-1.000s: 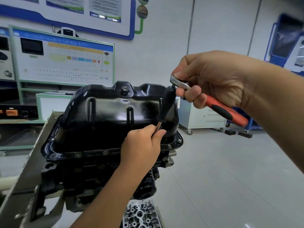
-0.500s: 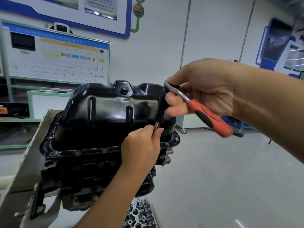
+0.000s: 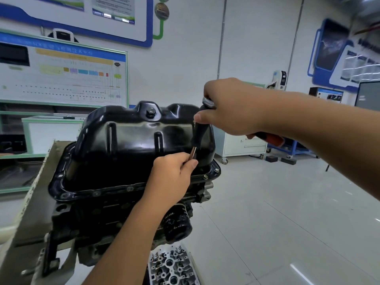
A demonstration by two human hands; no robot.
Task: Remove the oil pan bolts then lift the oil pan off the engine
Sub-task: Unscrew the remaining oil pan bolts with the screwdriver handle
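Right hand (image 3: 232, 108): arm reaches in from the right edge, hand curled over the ratchet (image 3: 207, 102) head, thumb pressing the top of the black extension (image 3: 198, 134). The orange handle (image 3: 271, 138) shows only as a short piece below the wrist; the rest is hidden by the forearm.

Left hand (image 3: 172, 171): arm comes up from the bottom edge, hand closed at the pan flange, thumb and fingers pinching the lower, bare-metal end of the extension. The extension runs near-upright, slightly tilted, from the ratchet head down into this hand.

Pan (image 3: 131, 145): glossy black, sitting upside-up on top of the engine (image 3: 92, 212), which is mounted on a stand (image 3: 26, 202) at left of centre. Drain plug (image 3: 150, 112) on the upper face. Flange is seated all round as far as visible; bolts (image 3: 205, 177) show along the near and right edges.

Hard to make out: the socket and the bolt it engages are covered by the left hand; cannot tell whether it is seated. Far flange edge hidden behind the pan. Oil filter (image 3: 177, 225) partly behind the left forearm. A cylinder head (image 3: 172, 266) on the floor is cut off at the bottom edge.
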